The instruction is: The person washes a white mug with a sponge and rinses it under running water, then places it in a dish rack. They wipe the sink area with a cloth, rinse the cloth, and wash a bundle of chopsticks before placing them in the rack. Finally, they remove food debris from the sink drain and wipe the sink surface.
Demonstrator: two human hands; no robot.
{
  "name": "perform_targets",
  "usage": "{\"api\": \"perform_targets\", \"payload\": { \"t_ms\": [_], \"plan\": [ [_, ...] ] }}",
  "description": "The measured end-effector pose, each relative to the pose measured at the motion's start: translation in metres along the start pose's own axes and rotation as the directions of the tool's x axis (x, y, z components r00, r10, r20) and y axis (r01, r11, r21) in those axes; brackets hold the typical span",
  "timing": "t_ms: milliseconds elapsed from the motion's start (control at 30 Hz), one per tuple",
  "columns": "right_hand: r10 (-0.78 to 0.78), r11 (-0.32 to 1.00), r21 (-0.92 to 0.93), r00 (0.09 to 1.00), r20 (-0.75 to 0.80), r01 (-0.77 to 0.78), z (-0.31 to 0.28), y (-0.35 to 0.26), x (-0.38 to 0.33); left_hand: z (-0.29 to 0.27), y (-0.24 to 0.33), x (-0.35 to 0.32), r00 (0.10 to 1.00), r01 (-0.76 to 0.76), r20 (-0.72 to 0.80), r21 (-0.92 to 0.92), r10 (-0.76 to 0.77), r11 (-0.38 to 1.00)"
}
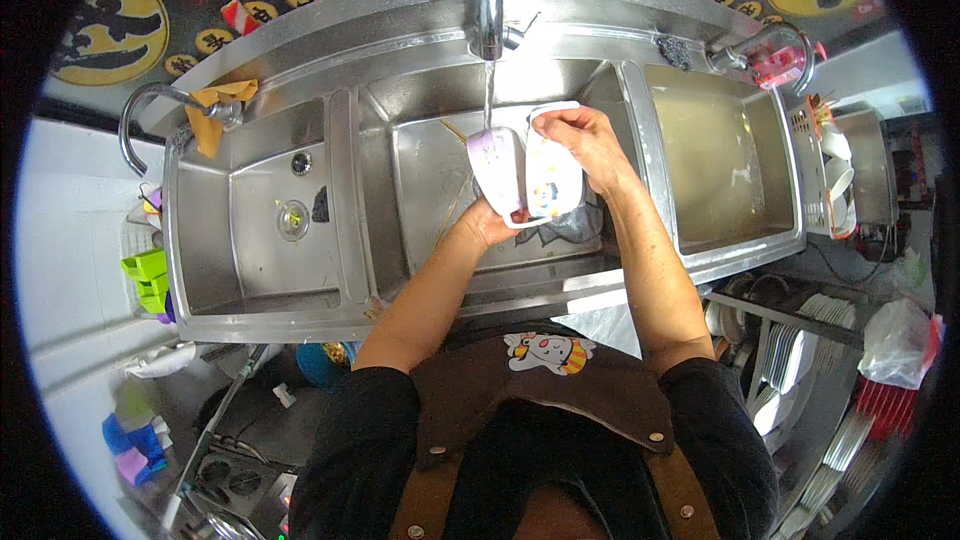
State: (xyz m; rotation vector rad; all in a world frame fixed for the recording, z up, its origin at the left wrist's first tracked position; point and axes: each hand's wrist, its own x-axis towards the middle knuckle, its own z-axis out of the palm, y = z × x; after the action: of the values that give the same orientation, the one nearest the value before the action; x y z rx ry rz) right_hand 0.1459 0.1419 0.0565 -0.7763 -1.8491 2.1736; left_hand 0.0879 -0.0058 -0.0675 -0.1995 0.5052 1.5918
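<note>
Above the middle sink basin (400,230), I hold two white pieces of printed tableware close together, their exact kind unclear. The left white piece (496,168) has a purple print and lies below the water stream (489,95). Beside it, the right white piece (552,180) carries small yellow and blue pictures. My left hand (488,224) is closed around the lower end of the left piece, most of its fingers hidden beneath. My right hand (588,145) pinches the upper rim of the right piece. Water runs from the middle faucet (489,10).
The left basin (285,285) has a drain with green scraps. Cloudy water (710,160) fills the right basin. Dark clear-looking plastic (575,230) lies below my hands. Side faucets (135,115) and a dish rack (800,340) flank the sinks.
</note>
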Motion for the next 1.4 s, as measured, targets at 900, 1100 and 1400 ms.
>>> {"api": "perform_targets", "payload": {
  "t_ms": [900,1100,1400],
  "plan": [
    [0.081,0.970,0.220,0.989,0.122,-0.107,0.022,0.008,0.107,0.012,0.061,0.025,0.967,-0.172,0.134,-0.284,0.216,0.943],
    [-0.003,1.000,-0.027,1.000,0.009,0.004,0.041,0.018,0.076,0.000,0.046,0.026,0.957,-0.286,-0.015,-0.190,0.289,0.939],
    [-0.153,0.949,-0.303,0.970,-0.190,0.090,0.072,0.061,0.065,-0.069,0.033,-0.015,0.986,-0.148,0.050,-0.171,0.159,0.974]
  ]
}}
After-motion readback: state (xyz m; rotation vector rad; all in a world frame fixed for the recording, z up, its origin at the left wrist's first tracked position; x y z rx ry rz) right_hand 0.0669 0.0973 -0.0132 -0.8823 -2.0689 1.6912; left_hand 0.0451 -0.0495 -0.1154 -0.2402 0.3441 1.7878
